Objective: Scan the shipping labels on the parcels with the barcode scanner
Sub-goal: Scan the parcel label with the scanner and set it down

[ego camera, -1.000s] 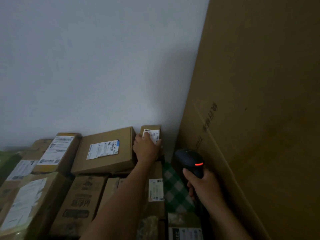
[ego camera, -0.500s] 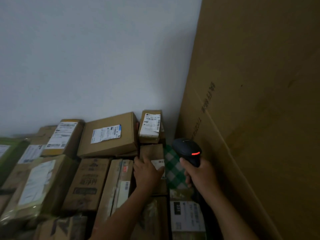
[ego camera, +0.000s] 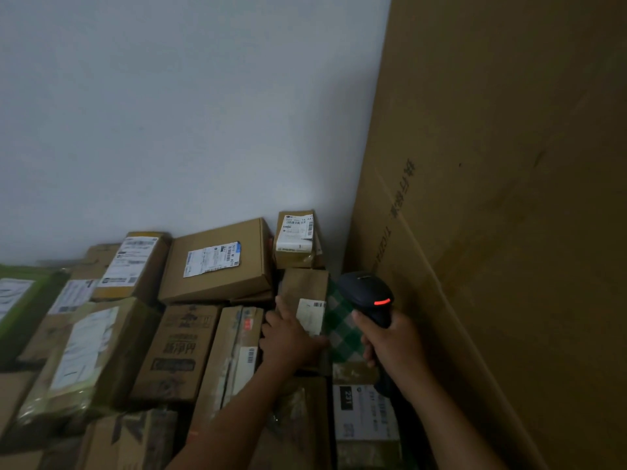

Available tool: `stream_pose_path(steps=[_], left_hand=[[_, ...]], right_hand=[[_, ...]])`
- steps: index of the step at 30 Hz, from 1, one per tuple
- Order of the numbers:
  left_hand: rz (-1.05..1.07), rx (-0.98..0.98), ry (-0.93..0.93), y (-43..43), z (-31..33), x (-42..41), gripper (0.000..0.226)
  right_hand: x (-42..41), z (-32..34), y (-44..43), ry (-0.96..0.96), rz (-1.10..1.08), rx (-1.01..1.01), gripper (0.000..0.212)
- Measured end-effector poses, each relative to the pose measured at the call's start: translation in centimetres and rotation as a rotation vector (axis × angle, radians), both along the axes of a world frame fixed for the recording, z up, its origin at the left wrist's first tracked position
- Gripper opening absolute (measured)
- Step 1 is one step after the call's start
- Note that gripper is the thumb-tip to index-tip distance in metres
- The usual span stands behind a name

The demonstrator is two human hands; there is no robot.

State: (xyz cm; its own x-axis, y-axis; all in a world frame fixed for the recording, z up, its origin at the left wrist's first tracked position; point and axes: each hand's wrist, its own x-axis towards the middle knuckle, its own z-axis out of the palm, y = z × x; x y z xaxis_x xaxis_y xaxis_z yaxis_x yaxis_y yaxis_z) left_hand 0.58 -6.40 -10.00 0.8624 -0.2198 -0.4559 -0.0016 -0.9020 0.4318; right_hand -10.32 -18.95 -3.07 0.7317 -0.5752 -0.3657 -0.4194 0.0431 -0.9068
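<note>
Our left hand (ego camera: 288, 340) left the far small box (ego camera: 296, 240), now holds brown parcel (ego camera: 302, 286) | right hand (ego camera: 393, 344) grasps scanner (ego camera: 364, 290) | white wall (ego camera: 169, 113) behind

a pale wall (ego camera: 169, 113) fills the upper left. a tall brown carton (ego camera: 509, 164) stands against it on the right, dark printed characters running down its face. a green checked cloth (ego camera: 342, 337) lies near its foot.

White parcel label (ego camera: 364, 413) — "231" at its corner, rest too blurred
</note>
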Motion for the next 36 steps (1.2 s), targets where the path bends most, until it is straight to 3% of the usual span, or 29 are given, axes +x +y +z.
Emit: stream_pose_path(steps=[6, 11, 17, 25, 36], left_hand=[[0.005, -0.353, -0.129, 2.5, 5.9, -1.8, 0.13], [0.112, -0.596, -0.14, 5.2, 10.0, -4.2, 0.103], [0.107, -0.855, 0.111, 9.1, 12.0, -6.2, 0.095], [0.457, -0.818, -0.247, 14.4, 13.6, -5.2, 0.032], [0.486, -0.782, -0.36, 19.0, 13.6, -5.2, 0.031]], right_hand=[[-0.9, 2.5, 1.2, -0.152, 0.009, 0.133, 0.011], [-2.0, 5.4, 2.8, -0.25, 0.003, 0.312, 0.01], [-3.3, 7.1, 3.7, -0.278, 0.013, 0.267, 0.006], [-5.9, 8.5, 5.3, -0.191, 0.373, -0.087, 0.016], [-8.4, 9.4, 7.1, -0.103, 0.578, -0.189, 0.025]])
